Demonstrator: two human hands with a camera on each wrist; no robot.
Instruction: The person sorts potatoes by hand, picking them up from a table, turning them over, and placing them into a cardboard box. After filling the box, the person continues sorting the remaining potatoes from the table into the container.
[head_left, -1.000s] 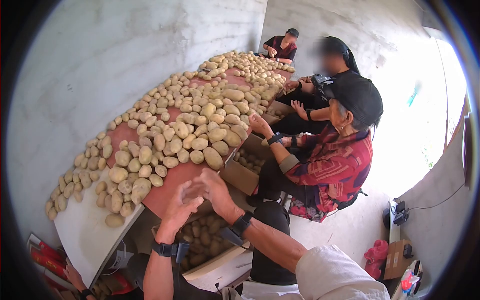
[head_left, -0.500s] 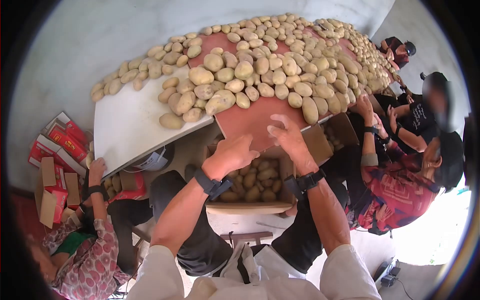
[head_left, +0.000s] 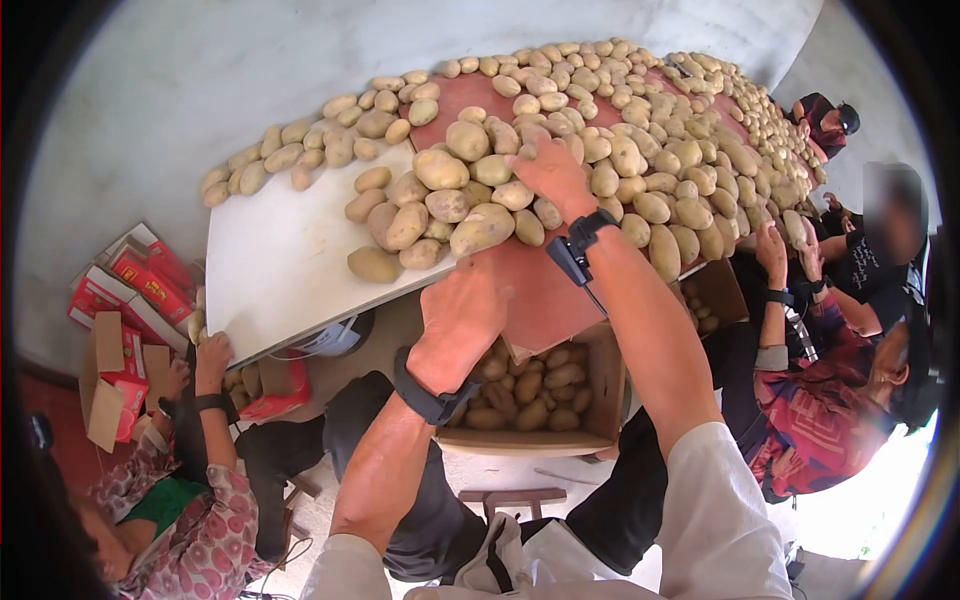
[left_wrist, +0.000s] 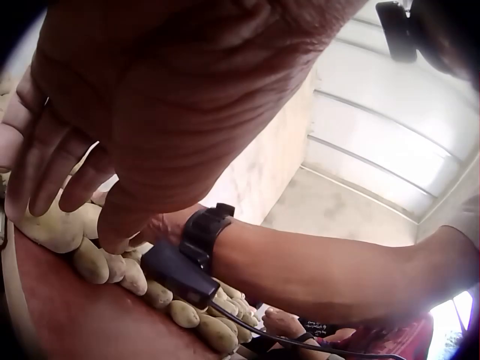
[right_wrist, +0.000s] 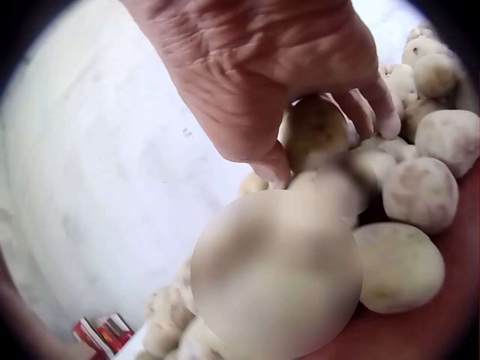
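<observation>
A rough grey plaster wall point(head_left: 150, 90) rose behind a long table point(head_left: 270, 270), part white board, part reddish top. The floor point(head_left: 480, 475) was pale concrete. Red cartons point(head_left: 130, 275) lay stacked at the wall's foot, and bright daylight flooded in from the lower right.

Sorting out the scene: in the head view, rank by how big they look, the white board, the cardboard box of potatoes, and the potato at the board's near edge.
1. white board
2. cardboard box
3. potato, clearly smallest
</observation>
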